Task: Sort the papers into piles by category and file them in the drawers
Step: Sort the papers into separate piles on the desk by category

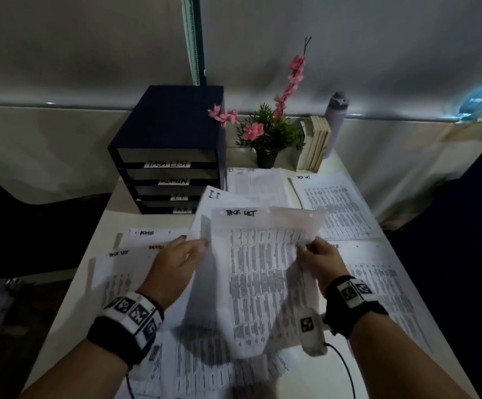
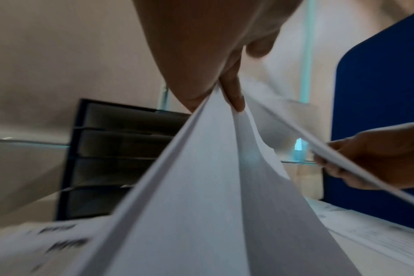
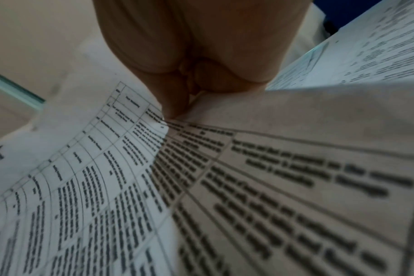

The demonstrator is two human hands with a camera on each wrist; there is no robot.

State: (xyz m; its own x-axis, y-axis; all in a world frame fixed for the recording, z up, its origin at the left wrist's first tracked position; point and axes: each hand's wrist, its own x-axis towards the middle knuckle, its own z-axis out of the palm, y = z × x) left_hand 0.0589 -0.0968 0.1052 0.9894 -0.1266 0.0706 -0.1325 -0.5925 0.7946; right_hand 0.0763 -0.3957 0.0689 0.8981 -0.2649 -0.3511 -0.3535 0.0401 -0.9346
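Mid-sort, the right hand point(image 1: 319, 259) pinched a TASK LIST sheet point(image 1: 263, 272) off the left hand point(image 1: 176, 262)'s clamped stack point(image 2: 201, 186); its pile point(image 1: 340, 208) lay at two o'clock.

Task-list sheet point(image 1: 263, 272) between both hands' grips

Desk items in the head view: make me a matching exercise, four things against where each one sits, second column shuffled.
Things:
1. drawer unit
2. potted plant
3. row of books
4. sheet headed TASK LIST

Places:
A. held up between the left hand and the right hand
B. far left of the table, labels facing the person
C. just right of the plant, in front of the grey bottle
D. between the drawers and the books

Pairs: 1-B, 2-D, 3-C, 4-A
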